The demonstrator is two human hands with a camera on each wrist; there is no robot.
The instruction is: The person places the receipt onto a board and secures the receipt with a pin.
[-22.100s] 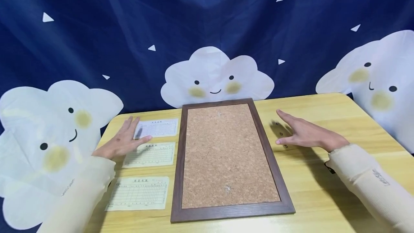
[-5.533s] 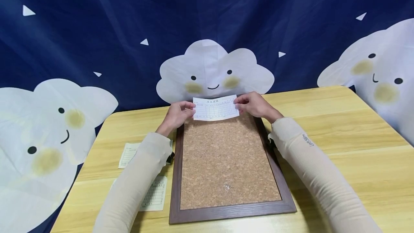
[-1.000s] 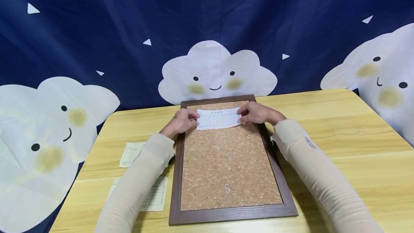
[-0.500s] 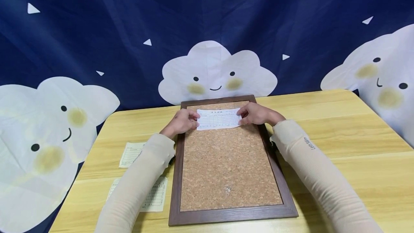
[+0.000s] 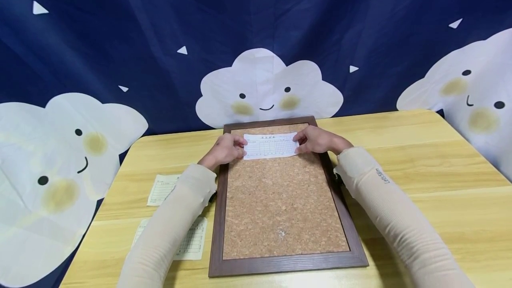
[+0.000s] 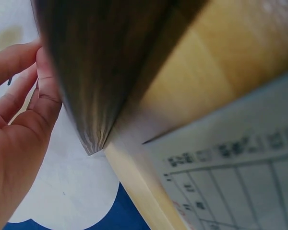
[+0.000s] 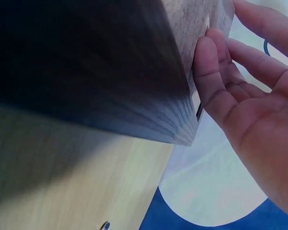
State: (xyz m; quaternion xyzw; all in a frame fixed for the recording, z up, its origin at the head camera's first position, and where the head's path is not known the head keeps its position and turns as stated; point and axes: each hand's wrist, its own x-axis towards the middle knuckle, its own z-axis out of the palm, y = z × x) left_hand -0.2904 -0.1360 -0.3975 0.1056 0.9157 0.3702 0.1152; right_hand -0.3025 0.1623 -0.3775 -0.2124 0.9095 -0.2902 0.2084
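A white printed form slip (image 5: 271,146) lies across the upper part of a cork board (image 5: 284,208) with a dark brown wooden frame. Its left end is pinched by my left hand (image 5: 225,147), while my right hand (image 5: 317,139) pinches the right end. In the left wrist view, the left fingers (image 6: 47,91) are beside the frame's edge; the slip is hardly visible there. The right wrist view has the right fingertips (image 7: 206,55) against the board's surface near its frame. Two pale yellow printed forms, one farther back (image 5: 163,188) and one nearer (image 5: 192,244), lie left of the board, partly under my left sleeve.
The board lies on a light wooden table (image 5: 420,159). A small shiny metal piece (image 7: 104,225) sits on the table below the right hand in the right wrist view. Behind the table hangs a dark blue curtain (image 5: 160,26) with white clouds.
Earliest, the white slip lay on the table left of the board, both hands apart. Later both hands held it at the board's far edge; it has since come nearer. The last second shows little movement.
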